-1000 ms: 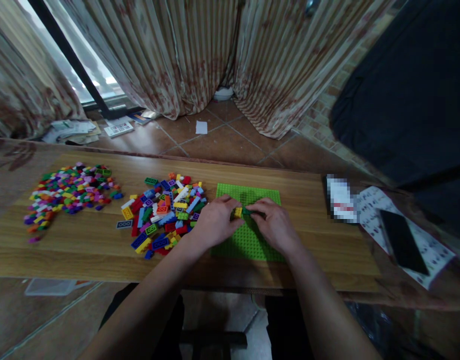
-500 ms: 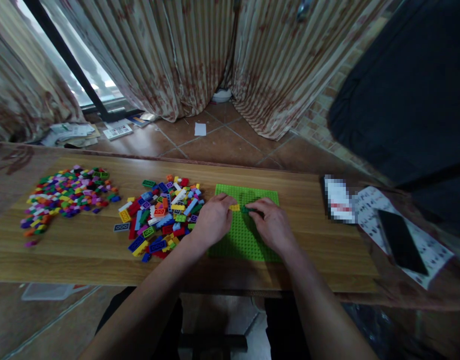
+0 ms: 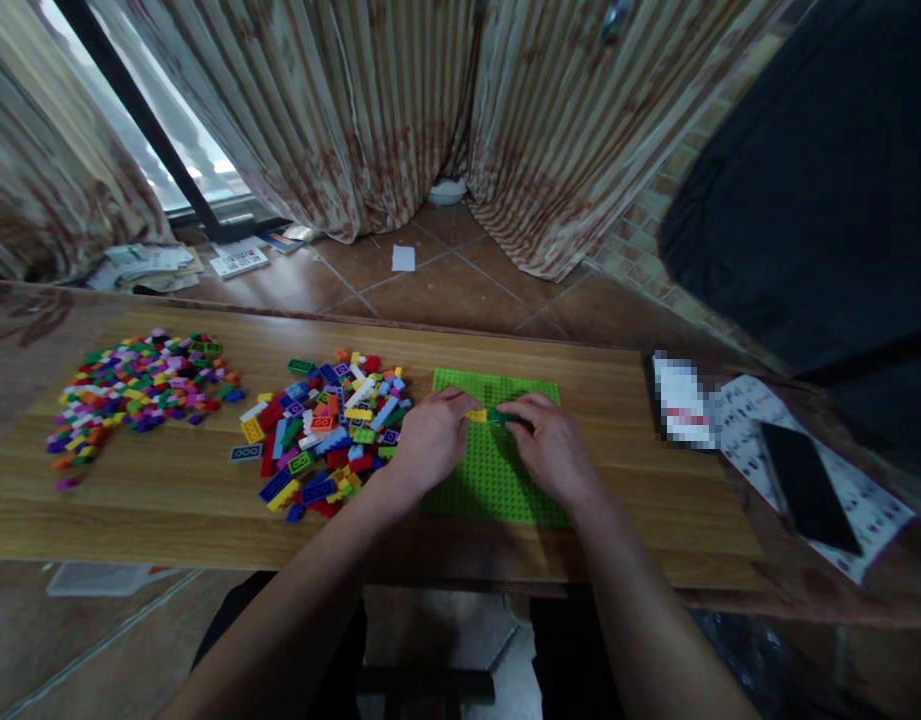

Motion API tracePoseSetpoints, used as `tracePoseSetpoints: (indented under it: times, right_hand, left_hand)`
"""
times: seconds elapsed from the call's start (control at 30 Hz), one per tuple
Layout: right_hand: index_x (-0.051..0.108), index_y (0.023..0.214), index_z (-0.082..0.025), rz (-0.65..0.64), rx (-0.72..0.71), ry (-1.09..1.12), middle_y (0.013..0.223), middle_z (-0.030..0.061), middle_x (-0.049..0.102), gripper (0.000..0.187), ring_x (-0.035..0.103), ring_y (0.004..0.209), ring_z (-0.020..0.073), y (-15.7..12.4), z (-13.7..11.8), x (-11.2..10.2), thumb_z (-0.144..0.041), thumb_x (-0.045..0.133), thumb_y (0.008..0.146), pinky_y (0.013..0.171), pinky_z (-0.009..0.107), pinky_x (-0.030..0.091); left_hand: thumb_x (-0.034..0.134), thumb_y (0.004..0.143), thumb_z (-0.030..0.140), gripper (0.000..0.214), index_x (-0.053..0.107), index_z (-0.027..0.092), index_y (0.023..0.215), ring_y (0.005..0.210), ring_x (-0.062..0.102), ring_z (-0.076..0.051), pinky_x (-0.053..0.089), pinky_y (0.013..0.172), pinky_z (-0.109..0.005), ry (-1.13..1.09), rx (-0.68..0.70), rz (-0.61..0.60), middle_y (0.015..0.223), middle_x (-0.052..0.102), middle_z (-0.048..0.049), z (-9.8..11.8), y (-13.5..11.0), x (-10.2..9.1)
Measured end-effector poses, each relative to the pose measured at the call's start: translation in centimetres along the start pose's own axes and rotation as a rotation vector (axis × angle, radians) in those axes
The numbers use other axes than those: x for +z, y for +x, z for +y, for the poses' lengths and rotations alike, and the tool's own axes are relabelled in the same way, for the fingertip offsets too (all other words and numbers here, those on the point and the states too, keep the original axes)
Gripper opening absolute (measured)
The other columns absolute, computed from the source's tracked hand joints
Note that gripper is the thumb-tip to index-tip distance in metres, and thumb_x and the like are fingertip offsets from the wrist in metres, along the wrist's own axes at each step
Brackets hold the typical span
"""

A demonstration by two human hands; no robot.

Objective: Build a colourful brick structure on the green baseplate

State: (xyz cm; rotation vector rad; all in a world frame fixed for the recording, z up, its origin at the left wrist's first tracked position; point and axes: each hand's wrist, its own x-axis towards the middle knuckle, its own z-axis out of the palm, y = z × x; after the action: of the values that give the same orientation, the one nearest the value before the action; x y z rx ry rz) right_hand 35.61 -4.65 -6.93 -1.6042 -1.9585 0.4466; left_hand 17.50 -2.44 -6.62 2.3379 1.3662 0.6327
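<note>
A bright green studded baseplate lies on the wooden table in front of me. My left hand rests on its left part, fingers curled with the tips at a small yellow brick. My right hand is beside it, fingers pinched on a dark green brick that touches the yellow one. Both bricks sit low over the plate's far half; whether they are pressed onto the studs I cannot tell.
A pile of mixed coloured bricks lies just left of the plate, and a second pile of smaller pieces further left. At the right are a printed sheet with a black phone on it. Curtains hang behind the table.
Both hands have shifted slightly away from me over the plate, keeping the yellow and dark green bricks together between the fingertips.
</note>
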Motion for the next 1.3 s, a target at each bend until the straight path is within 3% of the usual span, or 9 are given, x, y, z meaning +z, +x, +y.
tracePoseSetpoints:
  times: [0.87,1.3]
  right_hand:
    - [0.072,0.096,-0.021,-0.001,0.031,-0.023,0.094,0.0058,0.063,0.026,0.059,0.091,0.0202,0.18,0.15,-0.44,-0.007,0.055,0.082,0.086,0.038,0.048]
    - [0.073,0.094,-0.023,-0.007,0.028,-0.006,0.093,0.0050,0.064,0.022,0.059,0.092,0.0201,0.18,0.12,-0.37,-0.010,0.059,0.081,0.087,0.037,0.047]
  left_hand:
    - [0.051,0.088,0.015,0.026,0.069,0.026,0.104,0.097,0.063,-0.018,0.050,0.086,-0.030,0.027,-0.026,0.024,0.101,0.070,-0.0018,0.47,0.19,0.68]
    - [0.051,0.088,0.015,0.022,0.071,0.023,0.090,0.093,0.064,-0.017,0.051,0.085,-0.029,0.011,0.008,0.035,0.094,0.071,-0.0027,0.44,0.44,0.88]
